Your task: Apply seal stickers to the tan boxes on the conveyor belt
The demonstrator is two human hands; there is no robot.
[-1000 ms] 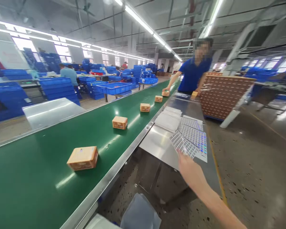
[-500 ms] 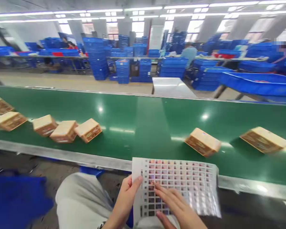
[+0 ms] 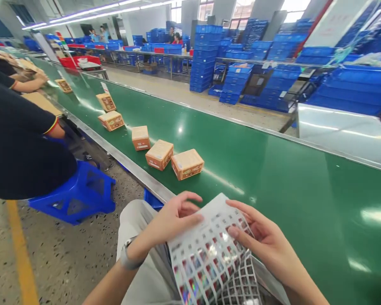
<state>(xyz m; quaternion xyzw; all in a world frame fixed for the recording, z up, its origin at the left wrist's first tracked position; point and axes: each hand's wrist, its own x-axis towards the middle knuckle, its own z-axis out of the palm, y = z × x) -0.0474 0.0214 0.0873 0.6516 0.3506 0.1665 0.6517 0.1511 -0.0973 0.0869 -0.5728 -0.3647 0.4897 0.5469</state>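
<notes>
Your sticker sheet (image 3: 203,264) has swung round since the frame half a second ago: its pale margin, then at the left, now slants up toward the green conveyor belt (image 3: 282,186), and your view has turned left with it. At far left, a co-worker in a dark top (image 3: 22,140) sits on a blue plastic stool (image 3: 73,195). Small orange-brown cartons (image 3: 188,164) trail along the belt, the nearest just ahead of your hands. Your left hand (image 3: 174,218), above a grey wristwatch (image 3: 130,254), has its thumb over the margin, the fingers loosely spread; I cannot tell whether they grip. To its right is the sheet, above your lap, and then your right hand (image 3: 266,237), pinching the upper right edge, thumb on top. That suggests the hold has passed mainly to your right, and the sheet is being repositioned.
</notes>
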